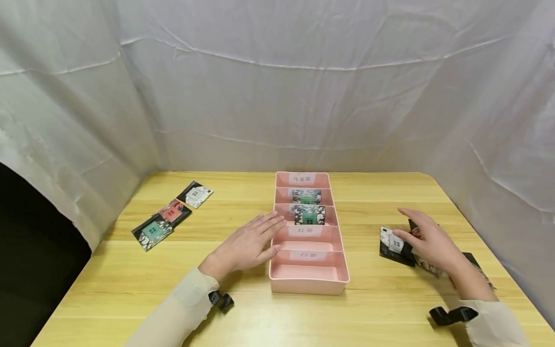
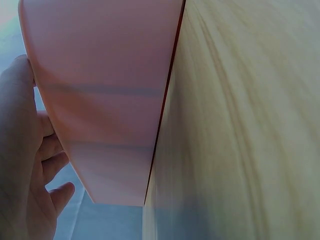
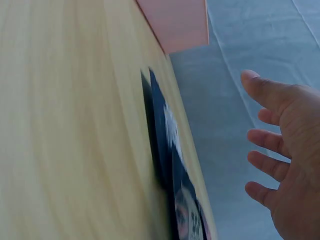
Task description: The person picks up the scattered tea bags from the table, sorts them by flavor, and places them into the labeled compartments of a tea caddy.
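A long pink divided box (image 1: 310,285) stands mid-table, with paper labels on its dividers. Two patterned sachets with green labels stand in it, one sachet (image 1: 309,215) in the middle compartment and another sachet (image 1: 306,196) in the one behind. My left hand (image 1: 249,243) rests its extended fingers on the box's left rim; the left wrist view shows them along the box wall (image 2: 110,115). Over a loose group of sachets on the right hovers my right hand (image 1: 433,243), fingers spread and holding nothing. Nearest its thumb lies a black-and-white sachet (image 1: 395,246); the hand partly hides others.
On the left lie a green-labelled sachet (image 1: 151,232), a red-labelled sachet (image 1: 174,212) and a white-labelled sachet (image 1: 195,193). Another dark sachet (image 1: 476,265) lies near the table's right edge, partly behind the right forearm. A pale curtain (image 1: 277,96) surrounds the wooden table (image 1: 217,308).
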{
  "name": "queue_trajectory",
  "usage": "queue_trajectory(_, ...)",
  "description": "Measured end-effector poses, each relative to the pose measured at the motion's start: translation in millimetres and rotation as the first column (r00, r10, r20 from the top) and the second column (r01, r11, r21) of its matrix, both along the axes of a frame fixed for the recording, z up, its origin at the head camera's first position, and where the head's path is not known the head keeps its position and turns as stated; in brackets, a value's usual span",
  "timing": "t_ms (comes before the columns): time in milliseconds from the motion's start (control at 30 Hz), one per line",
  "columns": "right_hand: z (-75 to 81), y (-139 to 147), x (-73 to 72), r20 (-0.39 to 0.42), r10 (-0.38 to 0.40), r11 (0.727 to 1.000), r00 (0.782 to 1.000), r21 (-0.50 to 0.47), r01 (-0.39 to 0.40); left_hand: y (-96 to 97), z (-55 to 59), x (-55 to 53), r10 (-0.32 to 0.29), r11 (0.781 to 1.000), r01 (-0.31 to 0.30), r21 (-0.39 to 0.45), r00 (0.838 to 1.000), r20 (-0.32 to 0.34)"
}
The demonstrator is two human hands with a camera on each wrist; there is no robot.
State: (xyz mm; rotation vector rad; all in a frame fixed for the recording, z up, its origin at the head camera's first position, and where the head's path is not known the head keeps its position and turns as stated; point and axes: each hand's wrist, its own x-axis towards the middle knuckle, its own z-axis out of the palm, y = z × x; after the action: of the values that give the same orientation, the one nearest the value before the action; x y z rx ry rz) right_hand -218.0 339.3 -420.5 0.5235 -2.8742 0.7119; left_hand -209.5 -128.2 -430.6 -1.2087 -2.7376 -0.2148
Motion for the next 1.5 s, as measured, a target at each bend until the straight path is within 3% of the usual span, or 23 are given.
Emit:
queue_trajectory(400, -11.7, 38.1, 3.8, 0.051, -0.076, 0.996, 0.996, -0.04, 0.078, -0.1, 0.7, 1.1, 0.0, 1.0, 0.0, -0.005, 1.0, -0.002)
queue_trajectory(667, -17.6, 52.9, 2.0, 0.035, -0.145, 0.989, 0.989, 0.014, 0.144, -0.1, 1.3, 0.3, 0.008, 1.0, -0.008, -0.009, 1.0, -0.002)
queue_trajectory(1133, -31.2, 68.8, 2.7, 0.09, -0.252, 0.966, 0.964, 0.085, 0.244, 0.0, 0.1, 0.2, 0.0, 1.0, 0.0, -0.003, 1.0, 0.002)
queue_trajectory(1500, -38.9, 72.6, 3.4, 0.107, -0.288, 0.952, 0.952, 0.137, 0.272, -0.1, -0.2, 0.4, 0.003, 1.0, -0.003, -0.006, 1.0, 0.001)
